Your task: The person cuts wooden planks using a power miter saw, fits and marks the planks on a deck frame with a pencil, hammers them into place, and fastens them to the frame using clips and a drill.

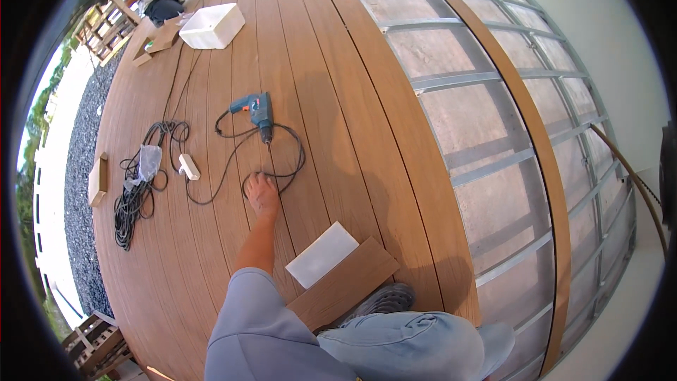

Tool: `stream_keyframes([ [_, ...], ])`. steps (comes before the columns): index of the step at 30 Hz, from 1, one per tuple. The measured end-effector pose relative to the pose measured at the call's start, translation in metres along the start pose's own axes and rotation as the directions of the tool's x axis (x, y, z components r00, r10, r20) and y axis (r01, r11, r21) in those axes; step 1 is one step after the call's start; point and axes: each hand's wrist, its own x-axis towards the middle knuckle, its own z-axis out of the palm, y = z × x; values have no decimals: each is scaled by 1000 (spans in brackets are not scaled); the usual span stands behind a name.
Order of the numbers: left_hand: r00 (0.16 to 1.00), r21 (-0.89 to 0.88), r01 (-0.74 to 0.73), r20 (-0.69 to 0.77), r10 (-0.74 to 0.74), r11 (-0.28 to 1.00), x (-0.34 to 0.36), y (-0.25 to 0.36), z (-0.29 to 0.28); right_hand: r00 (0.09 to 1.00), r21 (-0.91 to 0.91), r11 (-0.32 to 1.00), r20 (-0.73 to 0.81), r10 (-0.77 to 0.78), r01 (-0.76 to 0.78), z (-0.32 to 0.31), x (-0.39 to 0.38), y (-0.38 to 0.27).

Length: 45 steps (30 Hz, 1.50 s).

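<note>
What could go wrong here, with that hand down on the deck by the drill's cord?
The left hand rests on the looped black cord of the blue drill; pulling it might drag the drill across the boards. The cable bundle and white plug block lie loose beside it, a likely snag. The open metal frame beside the decking could catch a foot.

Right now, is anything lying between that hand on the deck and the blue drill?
Only the drill's own black cord, looped on the boards just past the left hand. Otherwise bare decking up to the drill.
</note>
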Motion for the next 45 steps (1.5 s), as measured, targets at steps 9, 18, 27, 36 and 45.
stream_keyframes([
  [9,974,43,144,-183,-134,989,79,-55,55,848,-342,807,-51,-528,482,-214,144,-382],
  [18,983,31,158,-104,-154,987,93,-41,34,344,-444,141,418,-841,885,-111,85,-904],
  [27,982,-1,187,-20,-187,982,100,-37,32,-157,-201,-233,336,-929,951,28,-55,-1268],
  [36,957,-26,252,153,-245,967,93,-41,25,-387,-429,-406,136,-912,807,99,-197,-1489],
  [45,955,-15,259,151,-254,966,88,-41,23,-376,-488,-438,225,-899,755,156,-265,-1601],
])
